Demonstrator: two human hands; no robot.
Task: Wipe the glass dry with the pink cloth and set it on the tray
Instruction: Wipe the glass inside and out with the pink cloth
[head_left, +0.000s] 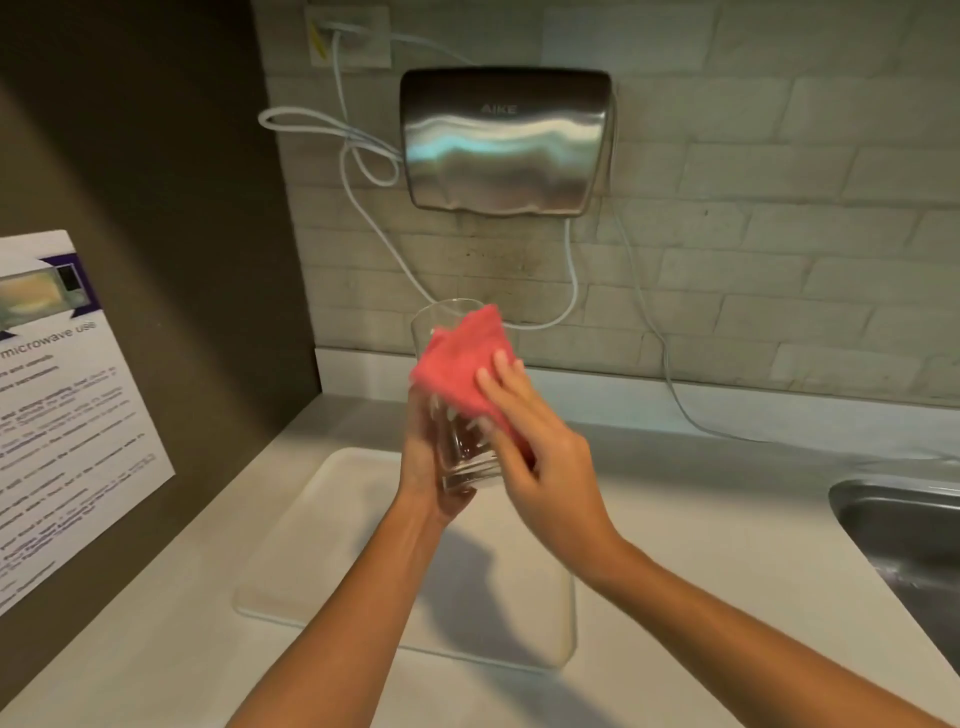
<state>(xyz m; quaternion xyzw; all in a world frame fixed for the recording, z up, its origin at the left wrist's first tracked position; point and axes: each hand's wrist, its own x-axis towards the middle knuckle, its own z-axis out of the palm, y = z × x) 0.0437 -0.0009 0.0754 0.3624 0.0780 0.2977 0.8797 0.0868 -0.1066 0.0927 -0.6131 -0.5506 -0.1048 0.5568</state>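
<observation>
Head view showed me both hands up in front of the wall, working over the tray (332, 561). My left hand (423, 467) was wrapped around the lower part of the glass (457, 457), fingers curled behind it and visible through the clear wall, clamped firmly on it. I judged that hold was chosen to leave the upper wall and rim free for wiping. My right hand (540, 457) pressed the pink cloth (460, 364) flat against the near side of the glass, fingers spread on the fabric, pinning it to the glass rather than pinching it. The cloth covered the upper half and reached just past the rim.

The glass was held in the air, clear of the counter (727, 519), directly above the far end of the tray, so the set-down would be a short drop. Its long axis ran from the thick base, low and toward me, up to the open mouth, which pointed up and away toward the hand dryer (506, 140), tilted slightly left. The sink (904, 525) lay well apart on the right.
</observation>
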